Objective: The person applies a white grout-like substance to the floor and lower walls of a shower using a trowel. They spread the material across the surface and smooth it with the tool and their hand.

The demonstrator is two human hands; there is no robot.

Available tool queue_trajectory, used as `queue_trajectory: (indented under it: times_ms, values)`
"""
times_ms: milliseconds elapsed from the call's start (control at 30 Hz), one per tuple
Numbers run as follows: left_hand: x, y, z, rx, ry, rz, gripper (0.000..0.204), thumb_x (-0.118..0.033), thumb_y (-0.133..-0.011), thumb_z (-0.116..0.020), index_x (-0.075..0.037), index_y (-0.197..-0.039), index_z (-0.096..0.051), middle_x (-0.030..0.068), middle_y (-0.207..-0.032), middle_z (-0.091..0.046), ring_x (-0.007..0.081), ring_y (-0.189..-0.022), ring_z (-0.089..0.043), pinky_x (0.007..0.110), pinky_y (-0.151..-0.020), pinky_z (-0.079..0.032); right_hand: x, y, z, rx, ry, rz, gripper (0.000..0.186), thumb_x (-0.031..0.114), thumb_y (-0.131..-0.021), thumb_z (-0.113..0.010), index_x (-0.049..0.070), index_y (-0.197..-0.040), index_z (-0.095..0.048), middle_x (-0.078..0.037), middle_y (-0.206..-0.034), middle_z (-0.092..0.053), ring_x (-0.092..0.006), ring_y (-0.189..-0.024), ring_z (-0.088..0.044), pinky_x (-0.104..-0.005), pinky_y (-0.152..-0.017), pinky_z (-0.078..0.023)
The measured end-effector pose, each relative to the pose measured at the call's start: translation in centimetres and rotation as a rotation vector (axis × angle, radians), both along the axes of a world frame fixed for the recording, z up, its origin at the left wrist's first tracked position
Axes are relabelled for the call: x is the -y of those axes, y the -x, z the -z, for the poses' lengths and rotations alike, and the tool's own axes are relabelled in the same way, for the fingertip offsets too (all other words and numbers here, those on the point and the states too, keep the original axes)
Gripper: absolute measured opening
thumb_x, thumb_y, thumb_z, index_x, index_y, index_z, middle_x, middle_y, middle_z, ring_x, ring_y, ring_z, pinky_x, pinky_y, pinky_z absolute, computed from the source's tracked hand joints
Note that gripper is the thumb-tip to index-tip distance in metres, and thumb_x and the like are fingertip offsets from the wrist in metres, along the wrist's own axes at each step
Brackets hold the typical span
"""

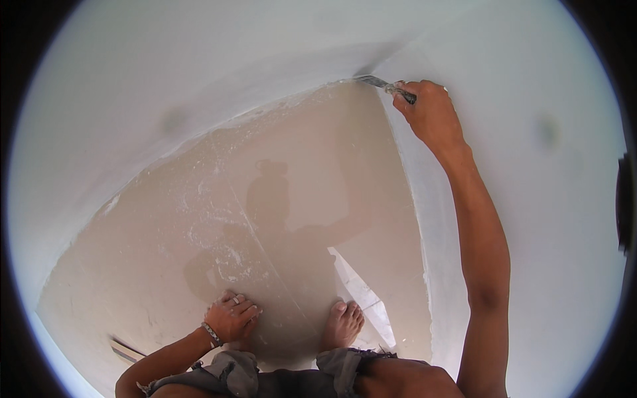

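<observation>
My right hand (430, 113) is stretched out to the room's corner, shut on a thin metal scraping tool (381, 83) whose blade touches the foot of the white wall (517, 199) where it meets the floor. My left hand (230, 317) rests over my left knee or foot, fingers curled, holding nothing; it wears rings and a wrist bracelet. My bare right foot (343, 323) stands on the glossy beige tiled floor (292, 199). I am crouched, with grey shorts (232, 371) at the lower edge.
White plaster dust and flecks (219, 245) lie scattered on the floor along the left wall (166, 79). My shadow falls across the tiles. A bright patch of light (361, 292) lies by my foot. A dark object (624, 205) sits at the far right rim.
</observation>
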State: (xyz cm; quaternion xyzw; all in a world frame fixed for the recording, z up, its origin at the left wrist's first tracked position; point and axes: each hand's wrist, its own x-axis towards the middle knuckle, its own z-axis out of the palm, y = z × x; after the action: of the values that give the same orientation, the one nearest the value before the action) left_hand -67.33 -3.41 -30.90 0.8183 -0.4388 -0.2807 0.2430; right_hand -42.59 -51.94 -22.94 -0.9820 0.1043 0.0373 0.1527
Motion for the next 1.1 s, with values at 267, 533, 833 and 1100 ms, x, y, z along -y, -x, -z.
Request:
queue_trajectory:
  times_ms: [267, 533, 833, 1100]
  values:
    - [0.2, 0.4, 0.3, -0.002, 0.035, -0.016, 0.016, -0.019, -0.085, -0.079, -0.015, -0.100, -0.075, 0.0010, -0.093, -0.073, 0.0218, -0.091, -0.070, 0.042, -0.088, -0.052, -0.3, -0.8, -1.0, -0.003, 0.007, -0.022, 0.024, 0.019, -0.095, -0.074, -0.003, -0.105, -0.077, -0.024, -0.082, -0.071, -0.0419, -0.078, -0.068, -0.0467, -0.079, -0.058]
    - [-0.1, 0.1, 0.6, -0.010, -0.013, 0.033, 0.020, -0.023, -0.088, -0.076, -0.016, -0.107, -0.073, 0.0004, -0.097, -0.073, 0.0203, -0.098, -0.070, 0.042, -0.089, -0.053, 0.5, -4.0, -0.6, 0.026, 0.140, -0.191, 0.027, 0.019, -0.094, -0.076, -0.002, -0.111, -0.079, -0.018, -0.085, -0.075, -0.0320, -0.070, -0.066, -0.0415, -0.072, -0.056]
    - [0.0, -0.1, 0.7, 0.018, 0.005, -0.007, 0.020, -0.022, -0.088, -0.074, -0.015, -0.106, -0.074, 0.0014, -0.096, -0.072, 0.0216, -0.098, -0.070, 0.042, -0.092, -0.052, -0.2, -6.7, -3.9, -0.283, 0.149, -0.146, 0.026, 0.019, -0.092, -0.075, -0.003, -0.107, -0.080, -0.018, -0.087, -0.077, -0.0276, -0.071, -0.068, -0.0404, -0.073, -0.057]
    - [0.0, -0.4, 0.9, 0.009, 0.024, -0.016, 0.018, -0.020, -0.086, -0.075, -0.016, -0.104, -0.073, 0.0013, -0.095, -0.073, 0.0219, -0.095, -0.070, 0.042, -0.090, -0.052, -0.5, -5.7, -2.2, -0.144, 0.117, -0.133, 0.023, 0.020, -0.093, -0.076, 0.001, -0.105, -0.081, -0.020, -0.087, -0.076, -0.0357, -0.078, -0.072, -0.0453, -0.078, -0.059]
